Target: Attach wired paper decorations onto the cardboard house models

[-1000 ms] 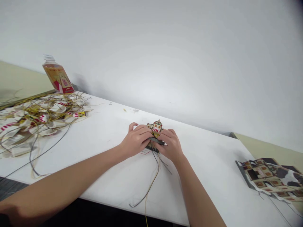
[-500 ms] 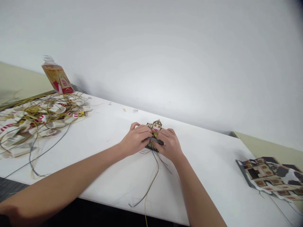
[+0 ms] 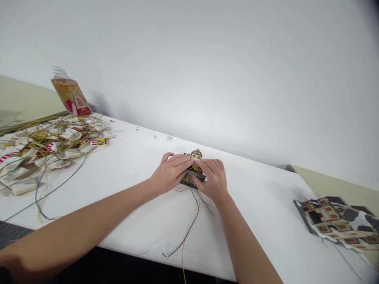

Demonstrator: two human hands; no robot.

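In the head view, a small model house (image 3: 196,155) with a peaked roof and little windows stands on the table between my hands. My left hand (image 3: 171,172) curls around its left side, fingertips at the front. From the right, my right hand (image 3: 212,176) grips it, with its thumb under a dark grey ledge and its fingers at the awning area. The fingertips of both hands nearly meet and cover part of the front. Dark and yellow wires (image 3: 195,215) trail from the base towards the table's near edge.
On the left lies a tangled heap of white pieces with wires (image 3: 69,136), some striped red. Behind it stands a bottle of amber drink (image 3: 72,94). Several more model houses (image 3: 334,217) sit at the right edge of the white table (image 3: 133,225). A wall rises behind.
My right hand's fingers have shifted up and inward, towards the left fingertips at the front of the house. More of the lower front now shows. The view has shifted slightly.
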